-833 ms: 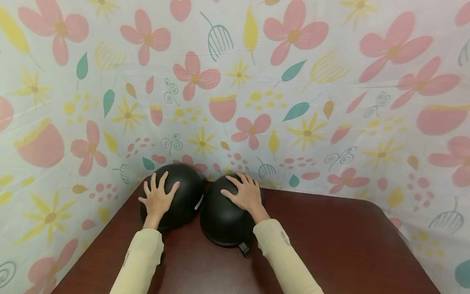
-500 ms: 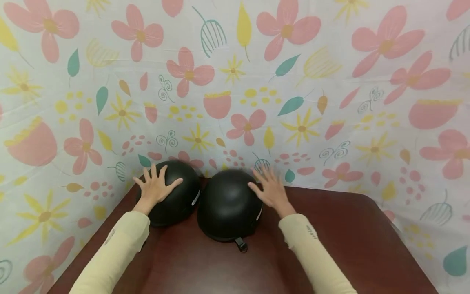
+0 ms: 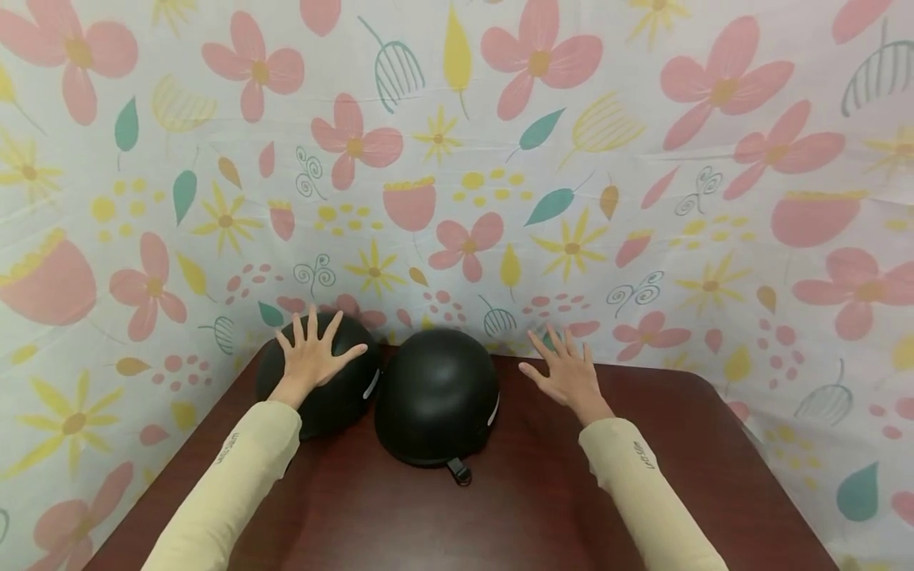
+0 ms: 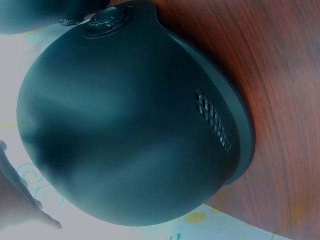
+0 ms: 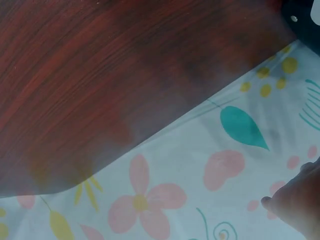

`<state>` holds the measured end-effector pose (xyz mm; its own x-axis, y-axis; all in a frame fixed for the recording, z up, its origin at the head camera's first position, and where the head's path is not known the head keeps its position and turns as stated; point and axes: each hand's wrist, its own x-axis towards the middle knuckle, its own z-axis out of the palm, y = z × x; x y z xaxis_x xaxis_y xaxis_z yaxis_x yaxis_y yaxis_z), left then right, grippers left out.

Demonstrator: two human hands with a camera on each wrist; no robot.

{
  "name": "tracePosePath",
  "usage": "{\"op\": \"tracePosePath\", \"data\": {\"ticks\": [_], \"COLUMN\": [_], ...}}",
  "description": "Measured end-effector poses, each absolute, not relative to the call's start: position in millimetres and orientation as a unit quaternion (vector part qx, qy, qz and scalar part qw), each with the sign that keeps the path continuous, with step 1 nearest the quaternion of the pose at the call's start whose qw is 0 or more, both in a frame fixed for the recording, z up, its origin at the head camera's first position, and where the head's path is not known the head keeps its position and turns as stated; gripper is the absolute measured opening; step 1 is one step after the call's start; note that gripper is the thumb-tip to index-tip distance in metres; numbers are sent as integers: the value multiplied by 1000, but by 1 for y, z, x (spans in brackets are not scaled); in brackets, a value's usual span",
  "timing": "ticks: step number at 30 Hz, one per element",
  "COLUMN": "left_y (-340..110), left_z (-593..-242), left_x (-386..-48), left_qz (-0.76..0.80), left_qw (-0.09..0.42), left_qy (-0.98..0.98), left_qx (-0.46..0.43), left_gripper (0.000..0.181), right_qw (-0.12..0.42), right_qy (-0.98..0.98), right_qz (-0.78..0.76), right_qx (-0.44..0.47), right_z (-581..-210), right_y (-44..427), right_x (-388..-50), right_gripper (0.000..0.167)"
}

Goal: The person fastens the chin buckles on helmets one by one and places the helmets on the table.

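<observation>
Two black helmets stand dome up side by side on the dark red wooden table. My left hand [image 3: 312, 361], fingers spread, is over the left helmet [image 3: 343, 404]. In the left wrist view that hand [image 4: 17, 195] shows at the edge, with a gap between it and the black helmet [image 4: 135, 120], which has a small vent grille [image 4: 213, 120]. The right helmet [image 3: 435, 396] has a strap buckle [image 3: 459, 472] sticking out at its front. To its right, apart from it, my right hand [image 3: 567, 373] is held with fingers spread and holds nothing.
The dark red table [image 3: 643, 444] has a rounded far right corner. A white cloth [image 3: 457, 159] with pink, yellow and green flower prints hangs behind the table and along its sides.
My right hand has left the top of the right helmet and moved right, away from it. My left hand stays over the left helmet. The camera view has shifted slightly.
</observation>
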<state>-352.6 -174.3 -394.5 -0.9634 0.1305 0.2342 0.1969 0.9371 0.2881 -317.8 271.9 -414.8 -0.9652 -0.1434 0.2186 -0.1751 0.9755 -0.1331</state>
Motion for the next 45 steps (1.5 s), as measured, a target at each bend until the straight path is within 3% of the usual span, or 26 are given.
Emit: {"op": "tracePosePath", "data": {"ticks": [28, 45], "left_y": [-200, -175], "left_z": [-400, -394], "left_x": [-348, -343], "left_qz": [-169, -172], "left_qw": [130, 132], "left_qy": [-974, -967], "left_qx": [-79, -136], "left_gripper": [98, 95], "right_qw": [119, 105], "right_qy": [-987, -982], "right_qz": [60, 98], "right_qx": [93, 125], "right_z": [-402, -402], "right_y": [238, 195], "right_x": [-322, -326], "right_gripper": [75, 78]}}
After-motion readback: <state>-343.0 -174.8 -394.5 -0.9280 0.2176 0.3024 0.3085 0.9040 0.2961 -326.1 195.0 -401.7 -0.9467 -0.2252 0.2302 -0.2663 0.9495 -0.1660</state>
